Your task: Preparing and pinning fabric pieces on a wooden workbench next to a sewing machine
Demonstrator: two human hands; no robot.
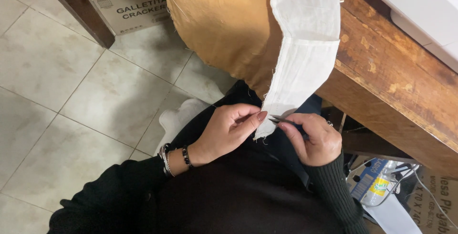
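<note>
White folded cotton strip (pixel 298 67) hangs off the worn wooden surface (pixel 396 81) over tan fabric (pixel 224 29). Left hand (pixel 226 131) fingers pinch its lower end taut, so the right hand (pixel 315 138), clasping a thin dark metal tool (pixel 284 119), can work the edge.

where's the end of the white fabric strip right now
In the head view the white fabric strip hangs off the wooden table; its end is pinched by the left hand, beside the right hand.

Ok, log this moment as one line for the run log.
left hand pinches white fabric strip end | right hand holds thin dark tool at it | tan fabric on wooden table
</note>
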